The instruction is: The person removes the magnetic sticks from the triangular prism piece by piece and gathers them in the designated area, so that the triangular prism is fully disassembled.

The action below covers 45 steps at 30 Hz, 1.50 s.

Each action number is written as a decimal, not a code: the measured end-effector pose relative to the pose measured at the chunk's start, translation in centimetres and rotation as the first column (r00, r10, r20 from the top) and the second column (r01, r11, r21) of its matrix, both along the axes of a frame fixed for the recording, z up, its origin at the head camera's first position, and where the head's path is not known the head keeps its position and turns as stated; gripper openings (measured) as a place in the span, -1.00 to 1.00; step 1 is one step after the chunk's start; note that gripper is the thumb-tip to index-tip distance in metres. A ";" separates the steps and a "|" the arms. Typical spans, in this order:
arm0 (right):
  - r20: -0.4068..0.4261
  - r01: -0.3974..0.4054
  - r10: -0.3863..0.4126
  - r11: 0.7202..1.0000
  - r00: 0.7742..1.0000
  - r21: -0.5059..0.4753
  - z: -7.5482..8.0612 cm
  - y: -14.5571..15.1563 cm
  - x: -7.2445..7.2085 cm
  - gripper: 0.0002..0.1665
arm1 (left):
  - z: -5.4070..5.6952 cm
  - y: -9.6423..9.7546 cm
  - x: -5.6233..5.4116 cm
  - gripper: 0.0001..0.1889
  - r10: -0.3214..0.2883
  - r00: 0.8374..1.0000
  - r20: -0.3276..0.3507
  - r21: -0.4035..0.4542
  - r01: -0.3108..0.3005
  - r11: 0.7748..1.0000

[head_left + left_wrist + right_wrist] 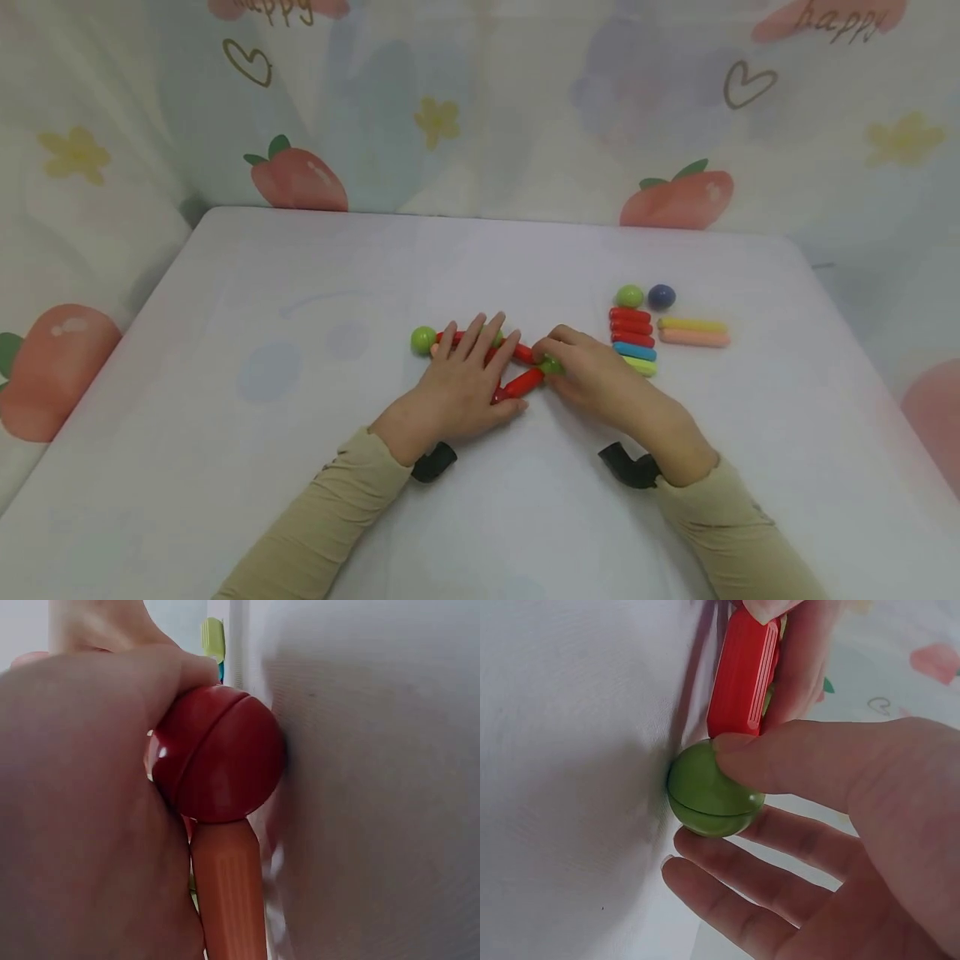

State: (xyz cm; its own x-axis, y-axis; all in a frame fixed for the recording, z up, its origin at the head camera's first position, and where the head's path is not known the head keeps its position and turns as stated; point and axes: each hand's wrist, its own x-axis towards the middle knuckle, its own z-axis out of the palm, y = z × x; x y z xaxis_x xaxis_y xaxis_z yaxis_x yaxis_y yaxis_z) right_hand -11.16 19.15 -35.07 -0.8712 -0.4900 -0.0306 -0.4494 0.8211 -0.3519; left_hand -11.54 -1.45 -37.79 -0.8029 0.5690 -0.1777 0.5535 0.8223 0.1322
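My left hand (461,387) lies palm down with its fingers spread over a flat figure of joined toy rods and balls. Beneath that palm, the left wrist view shows a red ball (225,750) joined to an orange rod (229,892). At the figure's right corner, my right hand (600,375) pinches a green ball (712,791) between thumb and fingers. A red rod (739,675) meets this ball, and another red rod (522,382) slants away from the same corner. Another green ball (423,340) sits at the left end. The left hand hides the figure's middle.
Loose pieces lie beyond the right hand: a green ball (630,296), a blue ball (662,297), several stacked red rods (631,327), a blue rod (634,352), a yellow rod (693,325) and a pink rod (694,337). A patterned curtain (487,125) hangs behind the white table (225,467).
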 end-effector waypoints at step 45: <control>-0.164 0.077 -0.082 0.996 0.983 -0.039 1.8 2.6 -1.2 -0.66 | -0.3 0.1 -0.2 -0.09 0.018 1.000 -0.003 0.015 -0.018 1.000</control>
State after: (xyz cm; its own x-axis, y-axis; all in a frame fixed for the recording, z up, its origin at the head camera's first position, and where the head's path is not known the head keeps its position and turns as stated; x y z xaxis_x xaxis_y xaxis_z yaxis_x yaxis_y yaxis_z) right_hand -12.41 21.78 -33.23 -0.8990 -0.4175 0.1318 -0.4376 0.8459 -0.3049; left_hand -11.76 -1.32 -38.08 -0.8136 0.5570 -0.1666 0.5390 0.8301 0.1432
